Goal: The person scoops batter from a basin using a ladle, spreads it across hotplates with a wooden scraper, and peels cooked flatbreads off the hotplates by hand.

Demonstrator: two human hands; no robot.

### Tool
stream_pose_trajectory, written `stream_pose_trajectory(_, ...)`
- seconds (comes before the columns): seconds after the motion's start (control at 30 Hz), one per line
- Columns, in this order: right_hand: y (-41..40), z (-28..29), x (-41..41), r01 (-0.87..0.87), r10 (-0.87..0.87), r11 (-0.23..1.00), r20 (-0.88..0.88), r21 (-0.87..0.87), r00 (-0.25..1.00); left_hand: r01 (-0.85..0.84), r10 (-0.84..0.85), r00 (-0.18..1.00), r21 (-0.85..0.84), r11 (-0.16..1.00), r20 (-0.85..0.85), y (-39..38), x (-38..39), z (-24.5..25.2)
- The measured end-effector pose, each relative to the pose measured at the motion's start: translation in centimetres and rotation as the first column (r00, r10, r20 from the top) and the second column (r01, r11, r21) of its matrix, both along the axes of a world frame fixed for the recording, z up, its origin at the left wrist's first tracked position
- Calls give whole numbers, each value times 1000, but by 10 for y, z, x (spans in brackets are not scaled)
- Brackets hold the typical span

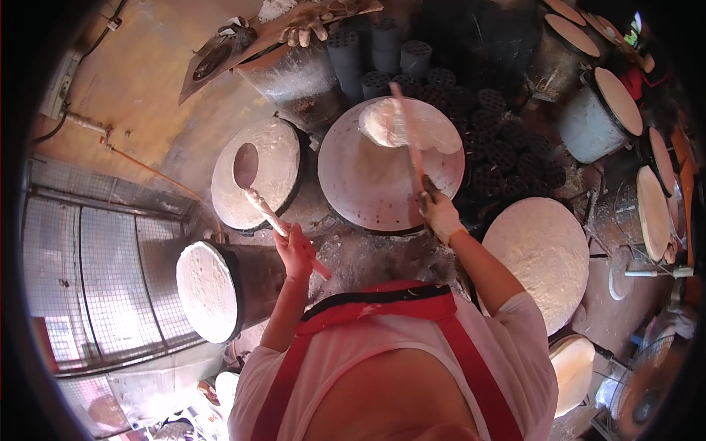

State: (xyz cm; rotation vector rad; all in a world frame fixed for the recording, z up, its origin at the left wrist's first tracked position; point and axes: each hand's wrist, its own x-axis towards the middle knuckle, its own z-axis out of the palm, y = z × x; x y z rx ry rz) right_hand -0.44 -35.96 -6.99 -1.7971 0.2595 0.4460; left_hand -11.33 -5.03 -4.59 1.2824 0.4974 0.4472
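Observation:
My left hand (296,251) grips the cloth-wrapped handle of a ladle (246,165). The ladle's bowl is over the pale round griddle (226,206) on the left, which is coated in batter or dough; contact cannot be told. A whitish glove with dark-stained fingers covers my right hand (439,212), closed around a long flat wooden stick (411,132). That stick reaches across the large round griddle (358,193) before me and passes over a spread mass of wet batter (380,122) at its far side. Brown marks and dark specks dot the nearer surface.
Another coated griddle (538,264) stands close to my right arm, and one (207,292) at lower left. Perforated coal briquettes (488,124) are piled behind the centre griddle. A glove (303,33) rests on a board (265,38) at the back. An electric fan (642,386) is at lower right.

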Motion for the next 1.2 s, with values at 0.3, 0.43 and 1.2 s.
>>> stream_pose_trajectory(0.3,-14,1,24,-518,605,753,116,-406,788,-119,122,992,109,987,-26,-36,-13,5)
stream_pose_trajectory(0.43,-38,-17,34,-460,479,878,259,-133,839,-186,198,979,197,963,-43,-32,-23,3)
stream_pose_trajectory(1.2,-78,13,85,-752,797,593,77,-286,599,-426,462,877,228,875,-134,-20,-29,-37)
